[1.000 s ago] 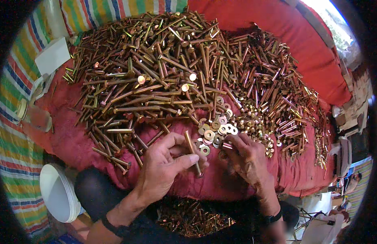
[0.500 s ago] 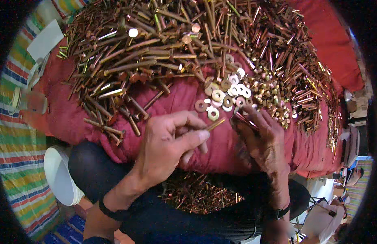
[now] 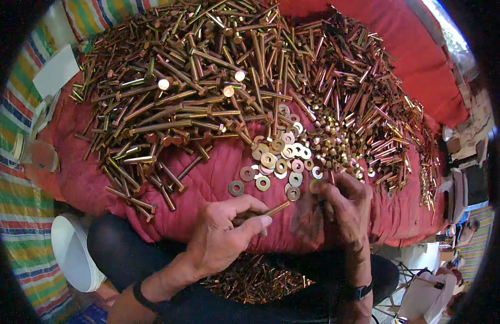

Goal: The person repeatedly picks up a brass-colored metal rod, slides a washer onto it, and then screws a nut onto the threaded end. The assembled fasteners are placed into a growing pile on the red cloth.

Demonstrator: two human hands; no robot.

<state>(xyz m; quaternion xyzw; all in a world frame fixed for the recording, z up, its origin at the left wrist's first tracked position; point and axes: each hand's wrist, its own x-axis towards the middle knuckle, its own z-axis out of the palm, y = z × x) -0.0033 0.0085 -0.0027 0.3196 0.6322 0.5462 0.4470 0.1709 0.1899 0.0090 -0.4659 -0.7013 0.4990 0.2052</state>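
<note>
My left hand (image 3: 231, 229) is closed in a pinch on a bolt (image 3: 277, 208), whose threaded end points up and right. My right hand (image 3: 344, 208) is slightly blurred, its fingers curled together at the near right edge of the washers (image 3: 269, 159). A washer (image 3: 315, 186) shows right at its thumb and fingertips. A thin reddish metal piece (image 3: 332, 176) sticks up from between those fingers; its kind I cannot make out. Beyond this hand lie small brass-coloured nuts (image 3: 336, 143). Long bolts (image 3: 169, 121) are heaped on the left of the red padded cloth (image 3: 206, 156).
Metal sleeves (image 3: 390, 129) spread over the right side. More small metal parts (image 3: 255, 281) lie low between my legs. A white bucket (image 3: 72, 248) stands at left, below a clear jar (image 3: 39, 154) and a white card (image 3: 55, 73). Another person (image 3: 428, 294) is at lower right.
The view has shifted, so the piles sit differently in it. My right hand's fingers have drawn together beside a washer. My left hand keeps its pinch on the bolt.
</note>
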